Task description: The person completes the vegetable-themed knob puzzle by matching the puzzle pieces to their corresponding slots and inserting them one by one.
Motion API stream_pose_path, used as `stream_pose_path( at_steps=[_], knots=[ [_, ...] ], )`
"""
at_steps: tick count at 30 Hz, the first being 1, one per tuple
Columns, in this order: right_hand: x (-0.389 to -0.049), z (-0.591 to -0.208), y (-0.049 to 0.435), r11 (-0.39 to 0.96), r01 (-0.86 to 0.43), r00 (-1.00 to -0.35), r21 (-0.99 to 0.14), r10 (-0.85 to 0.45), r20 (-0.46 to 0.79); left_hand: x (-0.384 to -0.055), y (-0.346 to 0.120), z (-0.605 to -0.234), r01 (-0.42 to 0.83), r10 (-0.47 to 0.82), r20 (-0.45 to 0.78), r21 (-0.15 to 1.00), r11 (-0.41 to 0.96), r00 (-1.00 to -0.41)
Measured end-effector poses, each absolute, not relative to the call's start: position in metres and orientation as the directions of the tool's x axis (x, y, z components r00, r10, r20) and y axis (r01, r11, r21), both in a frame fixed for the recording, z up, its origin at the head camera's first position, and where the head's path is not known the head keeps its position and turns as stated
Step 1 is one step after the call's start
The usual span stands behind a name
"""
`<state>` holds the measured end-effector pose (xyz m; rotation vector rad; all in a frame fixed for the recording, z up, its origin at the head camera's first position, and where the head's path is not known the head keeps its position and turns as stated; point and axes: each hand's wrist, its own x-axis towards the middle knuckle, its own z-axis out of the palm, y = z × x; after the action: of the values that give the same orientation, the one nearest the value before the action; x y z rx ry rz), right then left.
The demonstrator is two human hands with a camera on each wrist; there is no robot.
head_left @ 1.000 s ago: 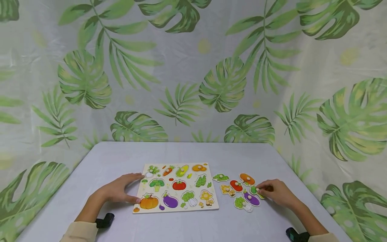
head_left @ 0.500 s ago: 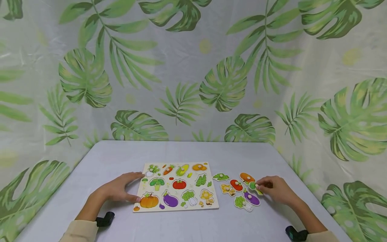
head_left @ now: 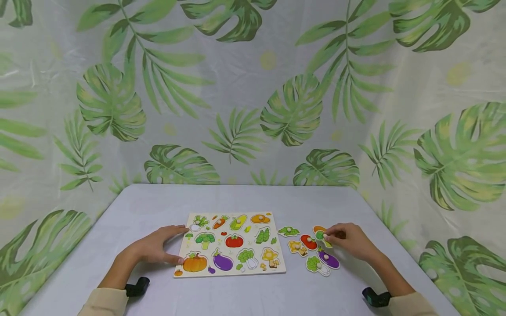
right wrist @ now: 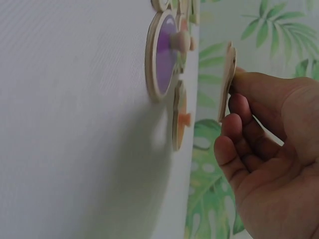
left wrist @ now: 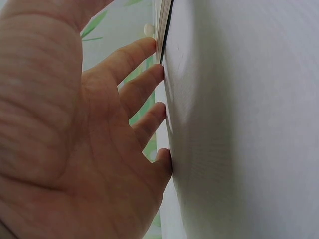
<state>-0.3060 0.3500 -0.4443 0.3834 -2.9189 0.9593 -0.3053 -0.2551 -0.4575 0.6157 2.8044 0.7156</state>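
The light wooden vegetable puzzle board [head_left: 272,232] lies flat on the table. My left hand [head_left: 156,249] rests at its left edge, thumb near the pumpkin picture and fingertips at the upper left side. In the left wrist view those fingers are spread, their tips against the board's side and the table. My right hand [head_left: 349,240] pinches a broccoli puzzle piece [head_left: 319,235] by its knob. The right wrist view shows this piece [right wrist: 228,82] edge-on, raised off the table. In the head view it overlaps the orange pumpkin piece [head_left: 317,228].
Right of the board lie loose knobbed pieces: pea pod [head_left: 289,231], tomato [head_left: 307,242], mushroom [head_left: 294,247], eggplant [head_left: 330,260] and bok choy [head_left: 314,264]. Carrot [head_left: 219,222] and corn [head_left: 237,224] sit on the board with knobs showing. A leaf-print curtain [head_left: 245,87] hangs behind the table.
My right hand has moved left and slightly up in the view with the broccoli piece, from beside the eggplant to over the pumpkin piece. The left hand and board have stayed put.
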Motion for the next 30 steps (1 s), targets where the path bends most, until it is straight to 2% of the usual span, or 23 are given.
stream_pose_path(
  at_steps=[30],
  knots=[
    [-0.330,-0.426,0.263,0.701,-0.331,-0.942,-0.631,-0.289,0.173,-0.302,-0.254,-0.455,0.336,0.431,-0.088,0.492,0.803,-0.898]
  ],
)
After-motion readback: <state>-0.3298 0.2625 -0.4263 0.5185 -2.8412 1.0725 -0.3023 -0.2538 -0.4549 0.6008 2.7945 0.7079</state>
